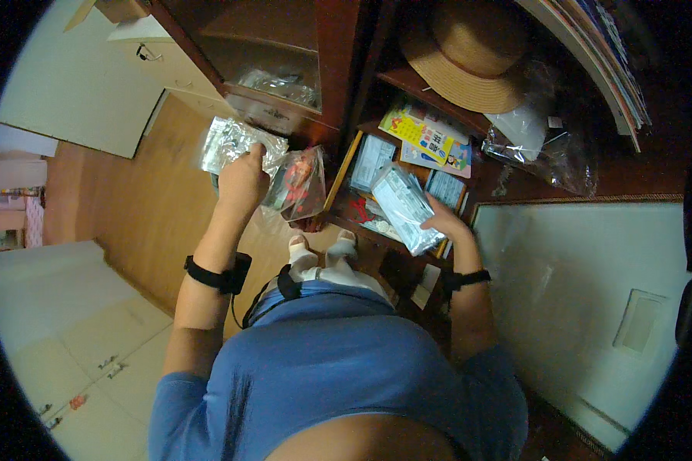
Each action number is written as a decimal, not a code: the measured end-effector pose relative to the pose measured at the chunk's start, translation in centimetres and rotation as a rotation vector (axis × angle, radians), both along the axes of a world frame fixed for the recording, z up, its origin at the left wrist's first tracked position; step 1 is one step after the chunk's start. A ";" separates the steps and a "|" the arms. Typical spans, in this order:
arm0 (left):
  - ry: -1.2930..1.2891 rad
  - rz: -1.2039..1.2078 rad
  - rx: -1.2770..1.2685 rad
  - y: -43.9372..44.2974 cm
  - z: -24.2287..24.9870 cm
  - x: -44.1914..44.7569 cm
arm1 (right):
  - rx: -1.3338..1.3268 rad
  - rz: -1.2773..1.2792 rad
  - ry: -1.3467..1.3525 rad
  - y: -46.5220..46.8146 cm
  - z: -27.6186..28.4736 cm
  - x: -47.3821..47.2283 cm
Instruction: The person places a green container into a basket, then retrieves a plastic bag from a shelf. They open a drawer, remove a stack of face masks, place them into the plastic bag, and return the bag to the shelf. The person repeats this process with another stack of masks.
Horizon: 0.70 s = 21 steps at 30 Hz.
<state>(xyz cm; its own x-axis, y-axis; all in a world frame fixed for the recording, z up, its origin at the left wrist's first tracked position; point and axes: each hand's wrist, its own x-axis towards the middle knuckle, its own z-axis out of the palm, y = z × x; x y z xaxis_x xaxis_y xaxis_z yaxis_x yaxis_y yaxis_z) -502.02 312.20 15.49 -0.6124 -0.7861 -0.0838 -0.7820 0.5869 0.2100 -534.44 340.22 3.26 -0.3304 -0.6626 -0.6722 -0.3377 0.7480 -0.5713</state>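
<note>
My left hand (pixel 241 177) grips a bundle of shiny, silvery plastic packets (pixel 222 144), its thumb pressed on top. Just right of that hand is a clear plastic bag (pixel 299 181) with something red and printed inside; what supports it is unclear. My right hand (pixel 447 223) holds a flat, pale-blue pack in clear plastic (pixel 401 201) that bears writing. The pack is tilted above an open drawer (pixel 341 173). Similar flat packs (pixel 373 158) lie in the drawer, along with a red cord (pixel 359 210) and small white items partly hidden by the held pack.
Colourful booklets (pixel 424 138) lie at the drawer's back. A straw hat (pixel 473 63) and crumpled clear plastic (pixel 553 152) rest on the dark wooden shelf above. A glass-fronted cabinet door (pixel 328 63) stands near my left hand. A white panel (pixel 576 276) is at right.
</note>
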 end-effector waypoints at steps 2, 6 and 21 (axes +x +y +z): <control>-0.005 -0.021 0.015 0.0 -0.5 -0.3 | -0.177 -0.124 -0.219 1.6 1.7 0.9; 0.069 -0.074 0.007 0.4 -1.4 -1.1 | -0.308 -0.311 -0.630 3.9 6.2 3.2; 0.175 -0.218 0.067 3.1 -0.7 -2.6 | -0.311 0.182 -0.148 -0.3 9.1 13.7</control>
<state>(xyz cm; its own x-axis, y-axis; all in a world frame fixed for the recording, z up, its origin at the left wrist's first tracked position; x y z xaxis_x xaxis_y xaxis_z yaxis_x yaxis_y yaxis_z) -504.58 315.26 14.77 -0.7761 -0.6305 -0.0093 -0.5874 0.7175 0.3745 -520.72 339.91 12.37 -0.1033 -0.8808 -0.4620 -0.3457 0.4673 -0.8137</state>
